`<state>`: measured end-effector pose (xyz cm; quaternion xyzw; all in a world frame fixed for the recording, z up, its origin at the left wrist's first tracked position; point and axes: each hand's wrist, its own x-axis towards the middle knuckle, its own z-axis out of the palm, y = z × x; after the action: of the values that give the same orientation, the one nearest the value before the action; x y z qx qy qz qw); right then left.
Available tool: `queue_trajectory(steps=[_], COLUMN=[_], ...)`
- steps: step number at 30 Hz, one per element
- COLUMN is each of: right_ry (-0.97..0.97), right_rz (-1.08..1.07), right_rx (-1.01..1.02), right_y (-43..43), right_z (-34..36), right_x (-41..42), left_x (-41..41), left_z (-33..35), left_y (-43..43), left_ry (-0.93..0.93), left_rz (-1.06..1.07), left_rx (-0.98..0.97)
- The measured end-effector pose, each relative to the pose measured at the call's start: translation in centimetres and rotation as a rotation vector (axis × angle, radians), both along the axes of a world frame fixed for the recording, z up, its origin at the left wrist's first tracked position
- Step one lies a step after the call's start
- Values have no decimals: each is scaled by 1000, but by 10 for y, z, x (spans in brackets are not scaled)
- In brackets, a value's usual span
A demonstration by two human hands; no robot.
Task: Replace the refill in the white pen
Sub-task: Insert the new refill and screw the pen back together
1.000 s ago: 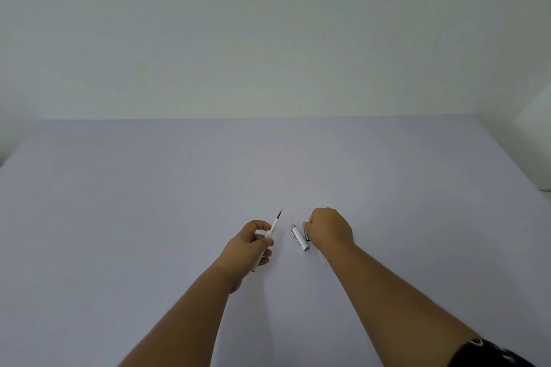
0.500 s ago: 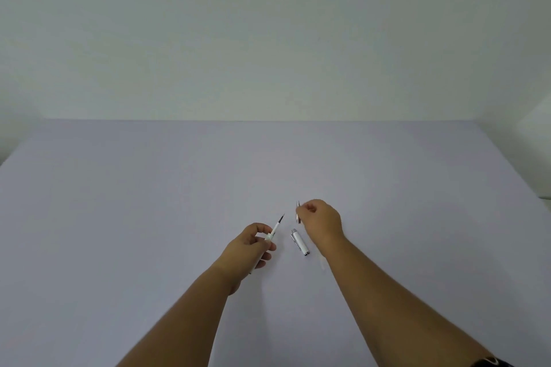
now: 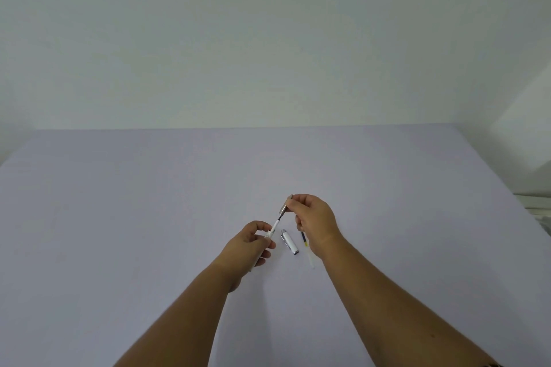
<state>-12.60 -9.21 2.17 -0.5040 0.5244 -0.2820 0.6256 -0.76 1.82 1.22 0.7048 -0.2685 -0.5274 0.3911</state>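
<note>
My left hand (image 3: pixel 249 243) pinches a thin white refill (image 3: pixel 275 225) with a dark front end, tilted up to the right. My right hand (image 3: pixel 314 219) holds a small silver tip piece (image 3: pixel 285 205) of the pen over the refill's dark end; the two look in contact. Between my hands a white pen cap (image 3: pixel 289 241) with silver ends lies on the table. Another refill (image 3: pixel 307 249), dark and yellow at the top and clear below, lies just right of the cap, partly under my right wrist.
The pale lilac table (image 3: pixel 119 217) stretches wide on all sides of my hands. A plain white wall stands behind its far edge. At the right edge of the view there is a bit of a white ledge (image 3: pixel 536 205).
My right hand picked the silver tip piece off the table near the cap, lifted it and brought it left onto the refill's end. My left hand stayed almost still, holding the refill.
</note>
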Motion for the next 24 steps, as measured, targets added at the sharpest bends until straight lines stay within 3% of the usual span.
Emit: queue_trajectory(steps=[10,17,24], right_ry=[55,-43,-9], right_rz=[99,161,240], right_rx=[-93,-31,-12], right_y=[13,15,20], right_z=[9,13,11], right_x=[-16,-26,-30], left_x=[-9,-14,-18], left_z=[4,4,10], left_y=[2,3,4], left_ry=[1,-4,24], left_rz=[6,41,45], left_rx=[-32,-36,-84])
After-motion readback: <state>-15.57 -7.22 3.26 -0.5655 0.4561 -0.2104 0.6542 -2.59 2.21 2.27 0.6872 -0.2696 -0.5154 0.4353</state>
